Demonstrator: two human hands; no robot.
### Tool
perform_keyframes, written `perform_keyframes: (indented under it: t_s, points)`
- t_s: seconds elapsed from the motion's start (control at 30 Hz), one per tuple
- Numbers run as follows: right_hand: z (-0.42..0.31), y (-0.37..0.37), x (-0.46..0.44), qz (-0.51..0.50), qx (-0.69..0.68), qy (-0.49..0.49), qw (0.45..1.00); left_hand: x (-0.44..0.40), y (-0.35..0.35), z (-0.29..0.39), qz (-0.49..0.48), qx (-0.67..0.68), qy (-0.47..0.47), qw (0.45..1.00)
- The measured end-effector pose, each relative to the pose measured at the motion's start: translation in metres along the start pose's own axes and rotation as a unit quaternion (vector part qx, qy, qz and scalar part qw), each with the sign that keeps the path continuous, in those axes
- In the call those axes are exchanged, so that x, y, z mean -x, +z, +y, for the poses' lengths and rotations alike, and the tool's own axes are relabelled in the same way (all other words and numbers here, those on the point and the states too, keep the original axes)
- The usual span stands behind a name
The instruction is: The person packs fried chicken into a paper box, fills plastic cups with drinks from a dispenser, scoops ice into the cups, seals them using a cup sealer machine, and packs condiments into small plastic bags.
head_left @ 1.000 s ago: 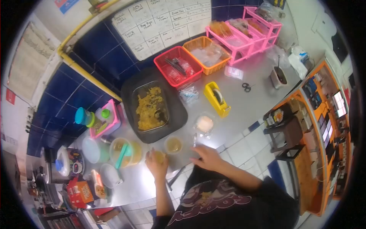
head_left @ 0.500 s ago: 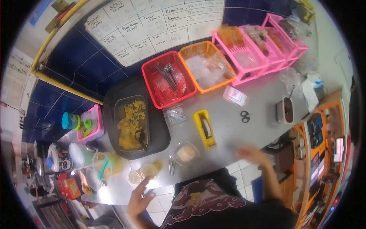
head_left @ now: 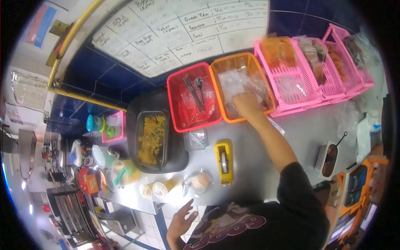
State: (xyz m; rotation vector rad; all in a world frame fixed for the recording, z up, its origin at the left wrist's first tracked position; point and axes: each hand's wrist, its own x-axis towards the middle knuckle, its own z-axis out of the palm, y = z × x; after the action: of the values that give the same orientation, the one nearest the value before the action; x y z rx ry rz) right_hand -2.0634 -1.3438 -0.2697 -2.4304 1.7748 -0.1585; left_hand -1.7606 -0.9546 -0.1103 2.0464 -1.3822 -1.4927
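My right hand (head_left: 246, 104) reaches into the orange basket (head_left: 228, 116), its fingers curled down against the clear plastic bags (head_left: 233, 81). Whatever lies under the fingertips is hidden. Near my body, below the counter edge, my left hand (head_left: 182, 221) hangs with fingers apart and nothing in it. Closest to it are a clear plastic container with a round pale item (head_left: 199, 183) and two small cups (head_left: 159, 189). A yellow tape dispenser (head_left: 224, 164) stands between my two arms. My right forearm partly covers a white packet (head_left: 277, 126).
Left of the orange basket is a red basket (head_left: 171, 104) with tongs. A black tray of yellow food (head_left: 152, 137) sits farther left. Pink racks (head_left: 293, 109) with bagged food stand at the back right. A metal container with a ladle (head_left: 326, 160) is near the right edge.
My right hand has moved from the counter's front edge up into the orange basket. My left hand has drawn away from the cups toward my body. The camera view has shifted.
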Motion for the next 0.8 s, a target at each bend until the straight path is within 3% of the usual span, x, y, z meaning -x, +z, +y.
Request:
perform_keyframes:
  t_s: [0.1,0.17,0.27,0.4,0.47,0.6,0.67,0.8]
  points:
    - [0.007,-0.02,0.025,-0.027,-0.085,0.032,0.995,-0.011,0.008,0.019,0.008,-0.027,-0.011,1.0]
    - [0.017,-0.038,0.036,0.041,-0.264,-0.019,0.963,-0.021,0.014,0.019,-0.025,-0.039,0.025,0.999]
    - [0.05,-0.006,0.036,-0.034,-0.237,-0.099,0.966,-0.027,0.017,0.022,-0.069,-0.071,0.087,0.991]
    - [0.035,-0.038,0.046,-0.098,-0.202,-0.025,0.974,-0.026,0.013,0.022,-0.061,-0.081,0.087,0.991]
    - [0.025,-0.048,0.049,-0.047,-0.167,0.029,0.984,-0.023,0.01,0.017,-0.03,-0.078,0.072,0.994]
    - [0.021,-0.047,0.046,-0.022,-0.132,0.043,0.99,-0.021,0.008,0.017,-0.023,-0.078,0.056,0.995]
    - [0.025,-0.038,0.044,0.011,-0.124,-0.048,0.991,-0.021,0.01,0.013,-0.027,-0.078,0.066,0.994]
    - [0.028,0.0,0.046,0.118,-0.062,-0.101,0.986,-0.02,0.012,0.016,-0.032,-0.077,0.045,0.995]
